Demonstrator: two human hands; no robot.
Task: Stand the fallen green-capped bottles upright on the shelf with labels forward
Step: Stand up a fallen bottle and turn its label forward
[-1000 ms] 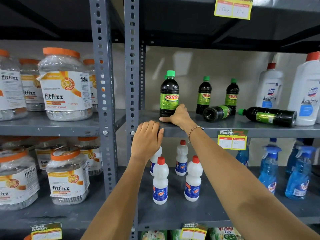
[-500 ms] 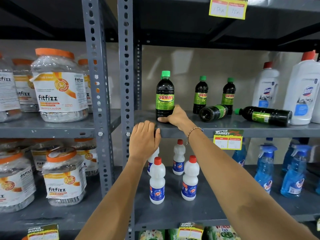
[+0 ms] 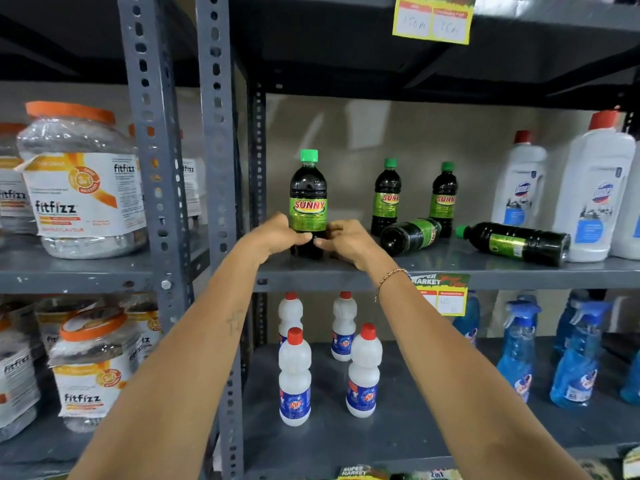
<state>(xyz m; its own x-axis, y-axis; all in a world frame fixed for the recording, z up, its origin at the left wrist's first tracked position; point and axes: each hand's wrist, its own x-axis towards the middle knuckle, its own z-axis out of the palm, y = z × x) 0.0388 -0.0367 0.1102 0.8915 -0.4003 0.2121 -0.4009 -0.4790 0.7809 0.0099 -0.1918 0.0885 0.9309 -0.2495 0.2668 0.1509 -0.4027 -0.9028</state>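
A dark green-capped Sunny bottle (image 3: 308, 199) stands upright at the left front of the grey shelf (image 3: 485, 271), label facing me. My left hand (image 3: 277, 233) and my right hand (image 3: 346, 239) both clasp its base from either side. Two more Sunny bottles (image 3: 387, 199) (image 3: 444, 195) stand upright further back. One fallen bottle (image 3: 410, 234) lies with its base toward me. Another fallen bottle (image 3: 516, 242) lies on its side, green cap pointing left.
Large white red-capped bottles (image 3: 594, 195) stand at the shelf's right end. Grey perforated uprights (image 3: 218, 168) border the left. Fitfizz jars (image 3: 83, 181) fill the left rack. Small white bottles (image 3: 294, 379) and blue spray bottles (image 3: 516, 355) stand on the shelf below.
My left hand rose from the shelf edge to the front bottle's base. My right hand shifted from beside the base to grip it. The view moved closer.
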